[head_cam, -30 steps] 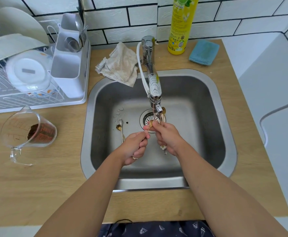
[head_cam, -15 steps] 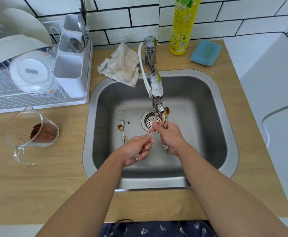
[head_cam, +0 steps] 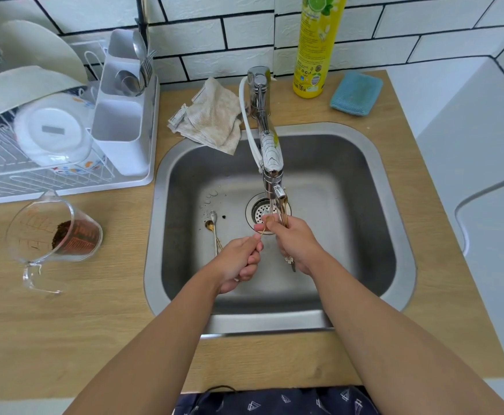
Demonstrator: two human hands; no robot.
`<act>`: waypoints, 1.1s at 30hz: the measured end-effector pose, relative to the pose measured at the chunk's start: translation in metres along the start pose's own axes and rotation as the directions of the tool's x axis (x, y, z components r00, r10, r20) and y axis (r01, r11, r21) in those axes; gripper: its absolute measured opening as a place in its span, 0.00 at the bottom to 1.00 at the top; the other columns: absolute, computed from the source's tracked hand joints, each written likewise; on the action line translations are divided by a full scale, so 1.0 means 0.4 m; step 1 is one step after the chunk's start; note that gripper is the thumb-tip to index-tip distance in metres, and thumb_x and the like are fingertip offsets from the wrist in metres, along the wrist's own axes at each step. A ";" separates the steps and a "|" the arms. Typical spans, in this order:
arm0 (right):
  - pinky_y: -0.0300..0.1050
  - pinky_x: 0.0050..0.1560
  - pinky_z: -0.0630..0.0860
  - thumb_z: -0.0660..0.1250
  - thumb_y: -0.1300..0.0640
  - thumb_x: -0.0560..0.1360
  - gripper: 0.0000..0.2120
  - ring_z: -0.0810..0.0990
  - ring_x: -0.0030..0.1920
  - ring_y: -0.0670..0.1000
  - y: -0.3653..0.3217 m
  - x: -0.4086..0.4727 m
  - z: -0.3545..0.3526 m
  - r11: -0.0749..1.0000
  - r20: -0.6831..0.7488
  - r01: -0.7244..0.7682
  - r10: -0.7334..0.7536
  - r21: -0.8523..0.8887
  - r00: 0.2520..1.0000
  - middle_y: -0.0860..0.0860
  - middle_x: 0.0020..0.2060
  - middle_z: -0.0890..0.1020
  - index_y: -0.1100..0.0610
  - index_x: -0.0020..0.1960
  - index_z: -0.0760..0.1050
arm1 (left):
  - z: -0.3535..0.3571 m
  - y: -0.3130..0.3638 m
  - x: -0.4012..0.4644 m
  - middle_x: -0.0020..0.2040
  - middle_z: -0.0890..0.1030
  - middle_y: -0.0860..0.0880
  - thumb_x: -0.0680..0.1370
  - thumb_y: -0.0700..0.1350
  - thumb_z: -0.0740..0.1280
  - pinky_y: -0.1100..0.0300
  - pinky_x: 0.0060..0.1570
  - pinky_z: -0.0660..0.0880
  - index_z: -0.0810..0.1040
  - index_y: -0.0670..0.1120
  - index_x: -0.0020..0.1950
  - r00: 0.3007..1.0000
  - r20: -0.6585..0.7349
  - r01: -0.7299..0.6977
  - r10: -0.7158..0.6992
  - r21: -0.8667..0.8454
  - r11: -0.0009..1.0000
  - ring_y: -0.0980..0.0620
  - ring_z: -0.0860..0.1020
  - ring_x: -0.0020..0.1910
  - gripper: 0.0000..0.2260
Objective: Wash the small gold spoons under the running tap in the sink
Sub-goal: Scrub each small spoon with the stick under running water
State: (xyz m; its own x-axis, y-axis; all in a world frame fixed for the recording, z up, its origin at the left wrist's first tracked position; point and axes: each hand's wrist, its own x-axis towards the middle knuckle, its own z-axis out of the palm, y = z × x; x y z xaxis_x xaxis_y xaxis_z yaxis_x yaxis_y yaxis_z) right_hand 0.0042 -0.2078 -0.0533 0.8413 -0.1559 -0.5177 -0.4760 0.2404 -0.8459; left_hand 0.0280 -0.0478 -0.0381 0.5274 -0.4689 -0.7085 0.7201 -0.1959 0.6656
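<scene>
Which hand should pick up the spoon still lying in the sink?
Left. The left hand is right beside the loose spoon, holding only one spoon; the right hand grips a bundle under the tap.

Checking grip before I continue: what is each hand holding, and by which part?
The left hand grips one thin gold spoon by its handle. The right hand holds a bunch of gold spoons around mid-handle, bowls up under the tap.

Gold spoons (head_cam: 283,218), yellow bottle (head_cam: 313,55)
</scene>
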 end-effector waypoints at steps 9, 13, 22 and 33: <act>0.36 0.22 0.62 0.68 0.54 0.80 0.06 0.64 0.22 0.42 -0.001 0.000 -0.001 1.000 -0.005 -0.019 0.019 -0.015 1.000 0.49 0.48 0.89 0.52 0.51 0.83 | 0.001 0.000 -0.004 0.28 0.65 0.52 0.84 0.55 0.58 0.68 0.18 0.55 0.70 0.48 0.43 1.000 0.010 0.005 -0.005 0.002 1.000 0.57 0.58 0.20 0.15; 0.38 0.22 0.60 0.65 0.55 0.82 0.07 0.60 0.23 0.46 -0.005 0.001 -0.002 0.999 -0.002 -0.053 0.053 -0.003 0.999 0.48 0.49 0.89 0.53 0.55 0.82 | 0.004 0.000 -0.003 0.28 0.65 0.52 0.84 0.55 0.58 0.68 0.18 0.55 0.70 0.48 0.43 1.000 0.009 0.013 -0.013 0.001 1.000 0.57 0.58 0.19 0.14; 0.37 0.23 0.59 0.67 0.57 0.81 0.06 0.60 0.23 0.44 -0.009 -0.001 -0.005 0.998 0.011 -0.046 0.045 0.046 0.999 0.51 0.49 0.89 0.54 0.55 0.82 | 0.009 0.005 -0.007 0.28 0.65 0.52 0.84 0.54 0.58 0.68 0.18 0.54 0.70 0.48 0.43 1.000 0.023 0.008 -0.007 -0.013 1.000 0.57 0.58 0.20 0.14; 0.36 0.23 0.58 0.66 0.59 0.83 0.09 0.59 0.22 0.43 -0.019 -0.010 -0.012 0.983 0.176 -0.060 0.030 0.171 0.984 0.51 0.54 0.88 0.50 0.61 0.80 | -0.009 0.019 -0.014 0.27 0.63 0.53 0.83 0.56 0.61 0.68 0.15 0.53 0.72 0.51 0.35 0.992 0.102 0.098 -0.080 -0.183 0.978 0.58 0.57 0.18 0.18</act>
State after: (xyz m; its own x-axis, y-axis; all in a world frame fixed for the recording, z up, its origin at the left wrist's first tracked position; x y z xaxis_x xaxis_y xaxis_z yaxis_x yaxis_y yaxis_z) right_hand 0.0033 -0.2136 -0.0455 0.8587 0.0221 -0.5120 -0.4749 0.4098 -0.7788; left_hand 0.0320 -0.0437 -0.0302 0.4193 -0.5374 -0.7317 0.8386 -0.0795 0.5389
